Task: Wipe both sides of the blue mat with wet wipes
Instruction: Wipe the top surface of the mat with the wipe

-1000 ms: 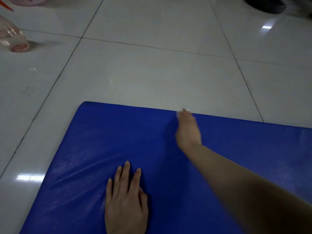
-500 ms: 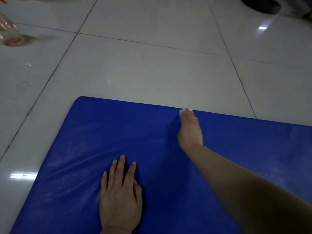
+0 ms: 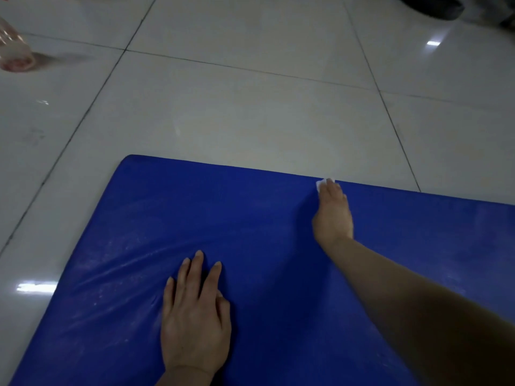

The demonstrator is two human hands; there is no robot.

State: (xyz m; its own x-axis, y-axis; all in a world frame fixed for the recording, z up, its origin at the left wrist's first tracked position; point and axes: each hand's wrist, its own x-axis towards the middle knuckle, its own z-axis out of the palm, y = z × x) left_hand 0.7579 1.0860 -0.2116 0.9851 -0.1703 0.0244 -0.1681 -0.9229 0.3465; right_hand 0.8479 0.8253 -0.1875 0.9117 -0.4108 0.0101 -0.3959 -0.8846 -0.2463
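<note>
While the flat left hand (image 3: 195,324) pins it and the right hand (image 3: 333,215) presses a wet wipe (image 3: 320,184), the blue mat (image 3: 250,232) looks soft, slick, best lifted by an edge

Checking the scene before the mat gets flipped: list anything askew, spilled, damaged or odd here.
The blue mat shows wrinkles and pale streaks near the left hand, which lies flat on it. A clear plastic bottle seems to lie on its side on the tiled floor at far left. The right hand presses a wet wipe at the mat's far edge. No spill or damage shows.
</note>
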